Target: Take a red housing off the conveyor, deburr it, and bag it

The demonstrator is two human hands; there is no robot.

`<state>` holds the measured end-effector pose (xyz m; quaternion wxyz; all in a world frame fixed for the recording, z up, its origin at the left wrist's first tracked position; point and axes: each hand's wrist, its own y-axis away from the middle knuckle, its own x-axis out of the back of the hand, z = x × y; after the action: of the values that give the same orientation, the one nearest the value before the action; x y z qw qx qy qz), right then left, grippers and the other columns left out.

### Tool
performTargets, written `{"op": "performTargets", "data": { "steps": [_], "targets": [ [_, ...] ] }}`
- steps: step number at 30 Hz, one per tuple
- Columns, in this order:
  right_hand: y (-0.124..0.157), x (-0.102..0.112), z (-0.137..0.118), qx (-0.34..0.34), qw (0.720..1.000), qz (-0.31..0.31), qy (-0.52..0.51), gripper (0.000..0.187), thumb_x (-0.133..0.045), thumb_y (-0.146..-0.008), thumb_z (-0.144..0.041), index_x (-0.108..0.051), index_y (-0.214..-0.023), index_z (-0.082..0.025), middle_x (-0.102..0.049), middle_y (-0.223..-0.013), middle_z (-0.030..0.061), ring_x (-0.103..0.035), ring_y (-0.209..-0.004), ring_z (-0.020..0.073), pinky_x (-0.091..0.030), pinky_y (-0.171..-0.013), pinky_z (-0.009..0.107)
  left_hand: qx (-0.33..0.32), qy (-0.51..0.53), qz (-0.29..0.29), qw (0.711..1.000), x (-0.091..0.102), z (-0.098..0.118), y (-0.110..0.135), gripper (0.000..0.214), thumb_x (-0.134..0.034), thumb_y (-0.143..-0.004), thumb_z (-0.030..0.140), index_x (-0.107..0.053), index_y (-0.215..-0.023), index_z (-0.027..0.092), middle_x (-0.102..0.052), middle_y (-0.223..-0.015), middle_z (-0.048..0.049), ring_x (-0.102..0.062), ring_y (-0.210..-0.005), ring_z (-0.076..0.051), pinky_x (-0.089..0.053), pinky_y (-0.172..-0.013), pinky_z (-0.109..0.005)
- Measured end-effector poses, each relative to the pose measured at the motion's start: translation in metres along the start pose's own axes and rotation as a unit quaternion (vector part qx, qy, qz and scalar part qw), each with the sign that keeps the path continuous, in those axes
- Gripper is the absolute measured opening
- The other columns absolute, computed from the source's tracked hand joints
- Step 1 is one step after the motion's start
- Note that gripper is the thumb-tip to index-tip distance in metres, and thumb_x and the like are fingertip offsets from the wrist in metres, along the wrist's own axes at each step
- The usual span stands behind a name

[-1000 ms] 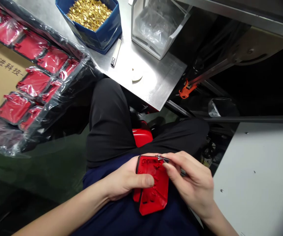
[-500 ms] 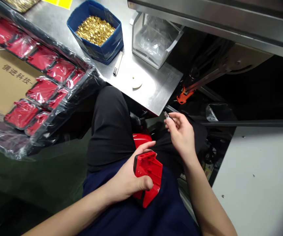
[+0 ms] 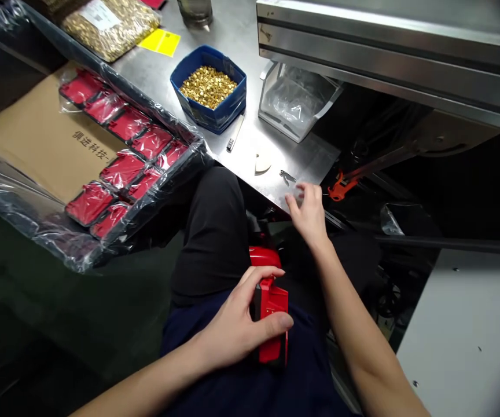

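My left hand (image 3: 236,321) is wrapped round a red plastic housing (image 3: 275,302) with black edging, above my lap. The thumb lies across its front and the fingers go behind it, hiding part of the piece. Over the bench's front corner, my right hand (image 3: 308,215) is open, thumb and fingers apart, with nothing in it. Just beyond those fingertips lies a small metal tool like a pair of nippers (image 3: 287,176) on the metal bench (image 3: 276,191). A pale round disc (image 3: 263,161) sits to the left of it.
A blue bin (image 3: 206,116) of small brass-coloured pieces stands on the bench, a box cutter (image 3: 235,134) beside it. Right of that is a white bin (image 3: 278,124) with clear bags. At left, a plastic-lined crate (image 3: 146,200) holds several red parts (image 3: 122,169). An orange air gun (image 3: 342,186) hangs right.
My right hand has let go of the small metal tool, which now lies on the bench, and its fingers have opened. My left hand has turned the red housing. The view has shifted.
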<state>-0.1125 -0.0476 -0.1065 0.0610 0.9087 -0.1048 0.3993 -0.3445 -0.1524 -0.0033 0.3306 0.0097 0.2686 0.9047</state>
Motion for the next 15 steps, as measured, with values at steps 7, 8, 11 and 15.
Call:
{"op": "performTargets", "data": {
  "steps": [7, 8, 11, 15],
  "targets": [
    [0.171, 0.063, -0.036, 0.025, 0.918, -0.282, -0.276, 0.055, -0.052, -0.093, -0.072, -0.07, -0.094, -0.02, -0.069, -0.094, 0.007, -0.064, -0.089, 0.0207, -0.053, -0.081, 0.034, 0.051, -0.015, 0.096, 0.994, -0.002, -0.015, -0.02, 0.042, -0.047, -0.101, 0.059, -0.054, -0.124, 0.025, -0.061, -0.119, -0.0062, -0.058, -0.108, -0.024, -0.043, -0.103, -0.039],
    [0.186, 0.063, -0.039, 0.03, 0.924, -0.279, -0.26, 0.054, -0.056, -0.09, -0.072, -0.07, -0.098, -0.02, -0.07, -0.097, 0.0079, -0.064, -0.092, 0.0219, -0.054, -0.083, 0.035, 0.062, -0.013, 0.1, 0.993, -0.004, -0.016, -0.023, 0.041, -0.041, -0.103, 0.059, -0.055, -0.121, 0.025, -0.061, -0.117, -0.0056, -0.058, -0.107, -0.024, -0.042, -0.103, -0.038],
    [0.204, 0.059, -0.044, 0.059, 0.947, -0.252, -0.188, 0.025, -0.063, -0.097, -0.045, -0.07, -0.096, -0.02, -0.072, -0.094, 0.0065, -0.064, -0.091, 0.0208, -0.052, -0.083, 0.036, 0.072, -0.006, 0.095, 0.993, -0.007, -0.018, -0.032, 0.044, -0.033, -0.105, 0.058, -0.06, -0.114, 0.024, -0.063, -0.11, -0.0036, -0.059, -0.101, -0.022, -0.042, -0.099, -0.036],
    [0.196, 0.054, -0.04, 0.091, 0.943, -0.243, -0.207, 0.017, -0.058, -0.1, -0.026, -0.071, -0.091, -0.022, -0.073, -0.088, 0.0034, -0.064, -0.083, 0.0169, -0.051, -0.078, 0.033, 0.052, 0.038, 0.095, 0.993, -0.006, -0.017, -0.041, 0.042, -0.044, -0.103, 0.054, -0.067, -0.117, 0.021, -0.07, -0.105, -0.0037, -0.062, -0.099, -0.023, -0.046, -0.089, -0.032]
  ]
}}
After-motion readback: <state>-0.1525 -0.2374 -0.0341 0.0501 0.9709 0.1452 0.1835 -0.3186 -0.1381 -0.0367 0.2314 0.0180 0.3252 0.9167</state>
